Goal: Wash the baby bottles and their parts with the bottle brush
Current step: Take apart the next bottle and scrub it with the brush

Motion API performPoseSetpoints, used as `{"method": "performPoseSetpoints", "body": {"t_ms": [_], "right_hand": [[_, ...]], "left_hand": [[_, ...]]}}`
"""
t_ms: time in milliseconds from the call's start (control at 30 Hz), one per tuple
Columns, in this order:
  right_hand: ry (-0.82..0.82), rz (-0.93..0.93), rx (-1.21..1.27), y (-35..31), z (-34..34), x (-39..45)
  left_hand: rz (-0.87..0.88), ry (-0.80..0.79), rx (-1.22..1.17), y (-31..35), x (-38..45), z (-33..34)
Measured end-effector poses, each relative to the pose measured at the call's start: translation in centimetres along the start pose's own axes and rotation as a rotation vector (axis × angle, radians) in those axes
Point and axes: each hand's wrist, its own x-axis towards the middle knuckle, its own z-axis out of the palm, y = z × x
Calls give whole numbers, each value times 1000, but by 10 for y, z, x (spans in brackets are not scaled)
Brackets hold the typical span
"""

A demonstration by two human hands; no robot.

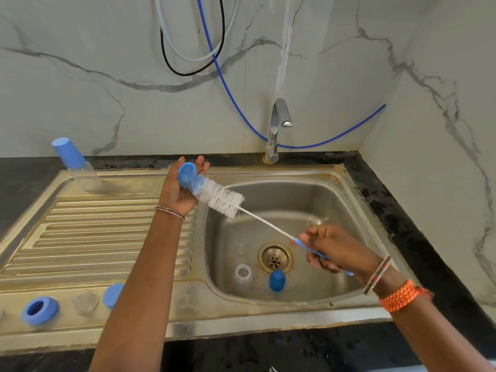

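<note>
Marble-veined wall (80, 103), black countertop (402, 232)

The left forearm (139, 277) hides most of a blue cap (112, 294) on the drainboard; the brush tip (197, 183) covers part of the blue part (187, 171) in the left hand (178, 187); the right hand's fingers (319, 238) conceal the middle of the brush handle (349, 273); a clear piece (85, 302) beside the blue ring (39, 310) is too blurred to identify; the cables (192, 36) run off the top edge.

A blue cap (187, 171) sits in the left hand (178, 187), the brush (218, 196) bristles pressed into it. The brush's blue handle (319, 254) is in the right hand (335, 251). A capped bottle (76, 165) stands on the drainboard (107, 237); a ring (39, 309) lies at its front edge. A clear bottle (243, 277) and another blue cap (277, 280) lie in the basin (335, 205).
</note>
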Motion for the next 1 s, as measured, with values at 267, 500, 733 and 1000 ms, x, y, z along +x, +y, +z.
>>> {"method": "performPoseSetpoints", "body": {"t_ms": [267, 500, 733, 1000], "right_hand": [[565, -214, -302, -2, 9, -3], [787, -434, -682, 20, 9, 1], [9, 166, 233, 1, 0, 0], [722, -383, -699, 21, 11, 9]], "left_hand": [[-4, -20, -12, -4, -5, -1], [-18, -61, -11, 0, 1, -6], [42, -37, -16, -5, -1, 3], [30, 54, 53, -7, -1, 1]]}}
